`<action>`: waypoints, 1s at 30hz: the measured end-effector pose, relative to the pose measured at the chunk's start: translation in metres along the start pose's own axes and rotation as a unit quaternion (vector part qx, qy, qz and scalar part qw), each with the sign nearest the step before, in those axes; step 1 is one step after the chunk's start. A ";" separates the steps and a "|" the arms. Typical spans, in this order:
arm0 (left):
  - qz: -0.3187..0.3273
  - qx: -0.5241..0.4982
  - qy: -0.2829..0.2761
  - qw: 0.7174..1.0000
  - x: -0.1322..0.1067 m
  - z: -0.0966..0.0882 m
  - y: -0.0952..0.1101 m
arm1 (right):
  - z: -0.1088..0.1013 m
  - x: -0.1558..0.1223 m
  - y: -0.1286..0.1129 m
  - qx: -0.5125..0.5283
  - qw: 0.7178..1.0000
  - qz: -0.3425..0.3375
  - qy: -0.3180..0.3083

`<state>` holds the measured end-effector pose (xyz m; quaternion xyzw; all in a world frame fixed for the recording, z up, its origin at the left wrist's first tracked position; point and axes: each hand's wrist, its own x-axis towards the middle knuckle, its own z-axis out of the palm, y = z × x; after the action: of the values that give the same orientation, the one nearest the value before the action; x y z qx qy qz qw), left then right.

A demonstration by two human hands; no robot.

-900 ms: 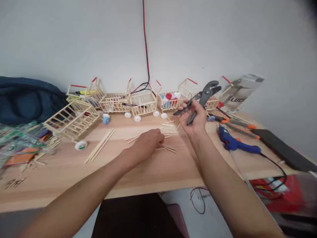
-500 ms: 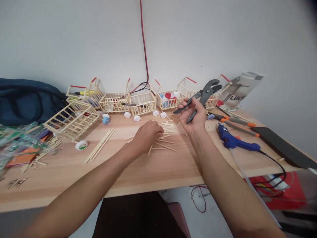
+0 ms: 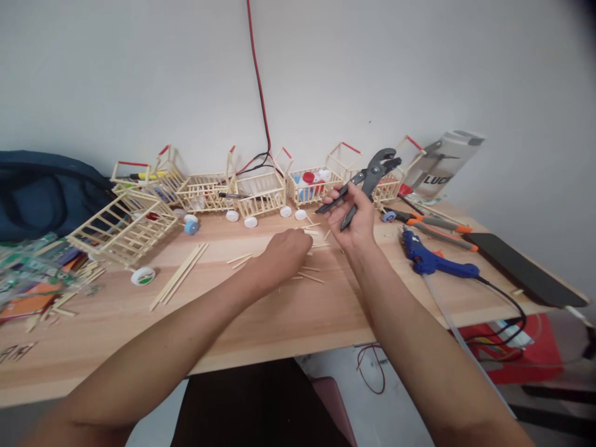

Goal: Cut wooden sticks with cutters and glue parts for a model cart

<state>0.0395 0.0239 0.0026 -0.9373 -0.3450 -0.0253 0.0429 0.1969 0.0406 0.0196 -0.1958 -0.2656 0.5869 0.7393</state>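
Observation:
My right hand (image 3: 351,216) is wrapped round the handles of dark grey cutting pliers (image 3: 372,177), raised above the table with the jaws pointing up and apart. Low over a scatter of short wooden sticks (image 3: 311,277) is my left hand (image 3: 287,253), its fingers curled down and together. The fingertips are turned away, so whatever they pinch is hidden. Left of this hand, several longer sticks (image 3: 180,276) lie side by side. Behind both hands stands a row of small stick-built shopping carts (image 3: 261,192) with white wheels and red handle bars.
A blue glue gun (image 3: 433,257), orange-and-grey pliers (image 3: 435,226) and a black slab (image 3: 521,267) lie to the right. At the left are a dark blue bag (image 3: 46,195), plastic packets (image 3: 28,267) and a larger stick cart (image 3: 123,230). The table's front edge runs below my forearms.
My left hand has shifted slightly right over the short sticks, covering more of them. The right hand keeps the pliers raised. The whole view has turned a little, sliding the scene leftward.

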 end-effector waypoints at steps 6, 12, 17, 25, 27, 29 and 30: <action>0.023 -0.029 0.015 0.999 -0.003 0.003 0.005 | -0.001 0.001 0.000 -0.001 1.000 -0.005 0.004; -0.048 -0.172 0.052 0.983 -0.002 -0.014 -0.013 | 0.001 -0.001 -0.002 0.005 1.000 0.001 0.009; -0.115 -0.360 0.059 0.924 0.011 -0.022 -0.038 | 0.002 -0.002 -0.001 0.018 1.000 0.000 0.007; -0.077 -0.179 0.047 0.980 0.017 -0.006 -0.023 | 0.004 -0.003 -0.003 0.004 1.000 0.008 0.007; -0.062 -0.143 0.036 0.987 0.017 -0.003 -0.021 | 0.004 -0.003 -0.004 0.001 1.000 0.008 0.008; -0.051 -0.128 0.025 0.990 0.017 0.001 -0.021 | 0.005 -0.003 -0.003 -0.002 1.000 0.008 0.011; -0.049 -0.122 0.022 0.991 0.017 0.002 -0.021 | 0.005 -0.003 -0.003 -0.002 1.000 0.007 0.012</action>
<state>0.0391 0.0509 0.0032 -0.9166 -0.3842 -0.0899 -0.0650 0.1957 0.0365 0.0247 -0.2064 -0.2570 0.5892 0.7377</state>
